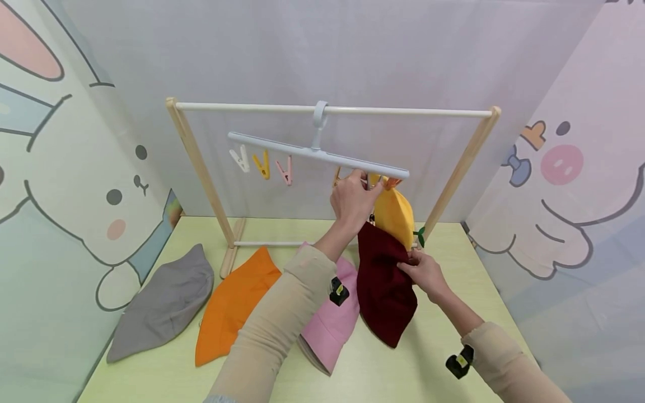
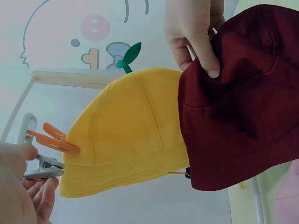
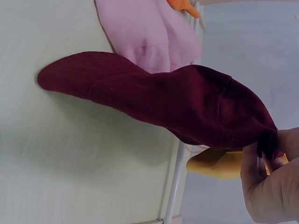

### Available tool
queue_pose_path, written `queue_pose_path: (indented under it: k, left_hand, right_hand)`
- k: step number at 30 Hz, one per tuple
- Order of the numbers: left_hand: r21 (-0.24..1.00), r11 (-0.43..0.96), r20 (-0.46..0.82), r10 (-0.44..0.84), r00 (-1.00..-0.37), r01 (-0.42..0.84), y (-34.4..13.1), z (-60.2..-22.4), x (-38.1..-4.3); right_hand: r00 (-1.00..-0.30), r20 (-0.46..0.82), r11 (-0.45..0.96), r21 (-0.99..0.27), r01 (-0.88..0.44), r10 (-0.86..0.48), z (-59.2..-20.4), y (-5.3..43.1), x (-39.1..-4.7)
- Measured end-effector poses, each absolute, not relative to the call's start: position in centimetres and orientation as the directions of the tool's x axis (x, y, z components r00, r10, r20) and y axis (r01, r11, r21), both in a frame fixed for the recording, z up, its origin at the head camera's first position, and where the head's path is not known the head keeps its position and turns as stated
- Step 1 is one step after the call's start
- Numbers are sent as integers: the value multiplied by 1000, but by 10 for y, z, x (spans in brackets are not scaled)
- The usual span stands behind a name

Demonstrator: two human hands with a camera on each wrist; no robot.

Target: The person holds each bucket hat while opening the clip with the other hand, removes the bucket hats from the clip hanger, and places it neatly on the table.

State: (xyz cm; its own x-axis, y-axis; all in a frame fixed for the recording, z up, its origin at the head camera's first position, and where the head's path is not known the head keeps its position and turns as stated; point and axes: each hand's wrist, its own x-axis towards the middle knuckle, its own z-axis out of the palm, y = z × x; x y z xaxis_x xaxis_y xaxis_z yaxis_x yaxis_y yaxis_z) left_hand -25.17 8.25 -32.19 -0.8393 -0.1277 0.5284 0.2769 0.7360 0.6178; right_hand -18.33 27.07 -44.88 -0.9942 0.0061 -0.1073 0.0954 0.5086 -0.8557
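Note:
My left hand is up under the right side of the pale blue clip hanger. It pinches a grey clothes peg, whose tip is right at the brim of a yellow hat. That hat hangs below an orange peg at the hanger's right end, and a green sprout sticks out from its crown. With thumb and fingers, my right hand grips a dark red bucket hat by its crown. The red hat overlaps the lower part of the yellow one in the left wrist view.
The tilted hanger hooks over the white rod of a wooden rack. White, yellow and pink pegs dangle on its left. Grey, orange and pink hats lie on the table.

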Motion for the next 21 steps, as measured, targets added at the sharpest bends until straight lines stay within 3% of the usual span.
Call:
queue_pose_path:
  k: [21]
  left_hand:
    - [643, 714, 509, -127, -851, 278, 87, -320, -250]
  right_hand:
    - [-996, -84, 604, -794, 69, 4, -463, 291, -197]
